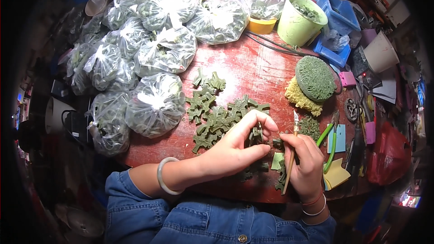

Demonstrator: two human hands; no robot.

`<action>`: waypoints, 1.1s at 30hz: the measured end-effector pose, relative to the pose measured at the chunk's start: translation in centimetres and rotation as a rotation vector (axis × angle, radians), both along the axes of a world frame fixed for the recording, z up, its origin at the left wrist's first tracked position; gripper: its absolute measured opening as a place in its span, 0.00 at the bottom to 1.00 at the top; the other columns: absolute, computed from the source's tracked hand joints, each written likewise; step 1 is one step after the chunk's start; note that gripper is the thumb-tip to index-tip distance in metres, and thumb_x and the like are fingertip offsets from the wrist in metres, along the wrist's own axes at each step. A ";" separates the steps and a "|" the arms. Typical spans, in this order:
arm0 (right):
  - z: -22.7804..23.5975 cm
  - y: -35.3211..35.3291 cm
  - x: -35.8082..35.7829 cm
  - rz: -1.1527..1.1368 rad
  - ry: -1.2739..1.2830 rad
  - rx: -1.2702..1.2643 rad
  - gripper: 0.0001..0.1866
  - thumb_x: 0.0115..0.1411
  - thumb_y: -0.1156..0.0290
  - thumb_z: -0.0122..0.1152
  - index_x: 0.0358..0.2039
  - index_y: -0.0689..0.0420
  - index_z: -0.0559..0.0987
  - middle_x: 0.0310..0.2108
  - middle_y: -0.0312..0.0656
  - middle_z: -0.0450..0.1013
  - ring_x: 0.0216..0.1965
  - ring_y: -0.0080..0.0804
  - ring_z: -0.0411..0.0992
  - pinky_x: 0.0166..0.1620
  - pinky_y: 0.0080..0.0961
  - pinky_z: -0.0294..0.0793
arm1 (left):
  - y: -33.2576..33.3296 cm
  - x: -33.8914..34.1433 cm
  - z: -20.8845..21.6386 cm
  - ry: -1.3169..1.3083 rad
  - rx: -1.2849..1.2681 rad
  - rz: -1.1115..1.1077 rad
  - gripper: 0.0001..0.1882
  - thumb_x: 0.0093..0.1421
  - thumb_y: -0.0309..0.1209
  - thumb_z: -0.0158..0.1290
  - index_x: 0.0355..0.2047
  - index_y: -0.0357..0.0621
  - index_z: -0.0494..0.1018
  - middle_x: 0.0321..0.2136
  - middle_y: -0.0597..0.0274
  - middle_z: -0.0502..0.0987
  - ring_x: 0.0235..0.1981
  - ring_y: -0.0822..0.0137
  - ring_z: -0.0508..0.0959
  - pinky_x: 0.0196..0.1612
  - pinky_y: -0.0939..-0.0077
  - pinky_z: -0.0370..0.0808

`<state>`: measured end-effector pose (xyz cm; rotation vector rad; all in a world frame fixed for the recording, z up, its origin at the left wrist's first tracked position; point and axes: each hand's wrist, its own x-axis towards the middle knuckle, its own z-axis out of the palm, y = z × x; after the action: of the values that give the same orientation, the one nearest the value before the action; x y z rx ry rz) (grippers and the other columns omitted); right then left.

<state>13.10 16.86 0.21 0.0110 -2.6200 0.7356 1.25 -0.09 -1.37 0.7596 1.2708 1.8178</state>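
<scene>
My right hand [305, 159] is closed around a slim wooden-handled craft knife [290, 165], its pale pointed blade up past the fingers. At its fingertips shows a small dark green piece [277, 143]; whether they pinch it I cannot tell. Facing it, my left hand [242, 142] is curved, thumb and fingers apart, with no held thing that I can make out. Dark green, branching molded pieces [212, 124] lie heaped left of and beyond my left hand. A few more [281, 178] lie under and beside the right hand. A small light green paper [276, 161] lies between the hands.
Knotted clear bags [156, 104] of green pieces crowd the left and back. Right stand a round green textured pad [315, 78] on a yellow sponge-like mass [302, 97], green-handled pliers [331, 147], yellow paper [336, 174], a pale green bucket [291, 29] and blue trays [337, 13].
</scene>
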 end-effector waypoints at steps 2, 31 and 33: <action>0.2 -0.1 0.0 -0.004 0.010 -0.020 0.16 0.49 0.87 0.61 0.40 0.62 0.77 0.32 0.49 0.74 0.35 0.48 0.74 0.39 0.37 0.74 | 0.2 0.2 -0.4 0.111 0.006 0.025 0.21 0.57 0.17 0.53 0.51 0.41 0.64 0.43 0.66 0.64 0.46 0.74 0.65 0.54 0.79 0.62; 1.2 0.0 1.2 0.028 -0.160 -0.998 0.11 0.66 0.80 0.52 0.48 0.66 0.75 0.39 0.45 0.77 0.32 0.24 0.77 0.33 0.17 0.76 | 0.5 0.1 0.4 0.224 -0.104 0.009 0.17 0.57 0.24 0.62 0.46 0.39 0.71 0.39 0.68 0.73 0.39 0.79 0.71 0.45 0.80 0.70; 1.4 0.0 1.3 0.036 -0.168 -0.954 0.11 0.67 0.79 0.51 0.48 0.66 0.75 0.40 0.46 0.77 0.32 0.24 0.77 0.34 0.17 0.76 | 0.4 0.0 0.6 0.235 -0.136 -0.012 0.15 0.58 0.24 0.60 0.46 0.39 0.73 0.39 0.67 0.74 0.39 0.78 0.72 0.46 0.81 0.70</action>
<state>14.45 16.90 1.61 -0.2871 -2.1469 1.9728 1.23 0.32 -0.76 0.9232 1.5198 1.6492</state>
